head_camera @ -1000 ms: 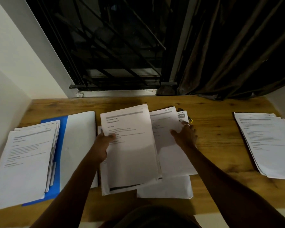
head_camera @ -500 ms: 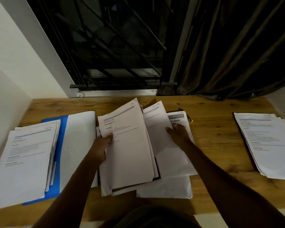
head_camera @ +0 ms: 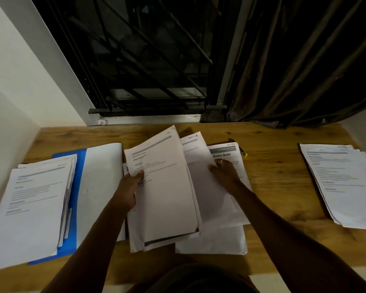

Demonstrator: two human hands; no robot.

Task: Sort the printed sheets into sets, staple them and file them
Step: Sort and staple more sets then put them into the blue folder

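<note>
Main thing here is the bundle of printed sheets [head_camera: 165, 191], mid-desk and tilted up off the rest of the paper, top edge leaning toward the window; the left hand [head_camera: 128, 188] grips it by the left edge, thumb [head_camera: 138, 174] clamped on the printed face and the other fingers tucked behind it. Just right of it a second sheet [head_camera: 197, 161] fans out from behind the bundle; the right hand [head_camera: 224, 174] has its thumb on top of that sheet and its fingers curled over the sheet's right edge, so it looks like a pinch, and there's a ring on one finger. Under that hand lies a page headed "Bottle Refill" [head_camera: 226, 154], flat on the desk; a blank sheet [head_camera: 211, 240] sticks out below the whole pile toward the near edge. Something small and yellow-black [head_camera: 243, 153] peeks out by the Bottle Refill page's top corner; can't tell what it is.

Off to the left, a blue folder [head_camera: 80, 163] lies open with a white page [head_camera: 99, 178] on its right half and a thick stack of sheets [head_camera: 34, 197] across its left half; well apart on the right sits another stack [head_camera: 342, 182], slightly fanned. All of it is on a wooden desk [head_camera: 275, 176], with a barred window [head_camera: 146, 60] and a dark curtain [head_camera: 304, 60] behind.
</note>
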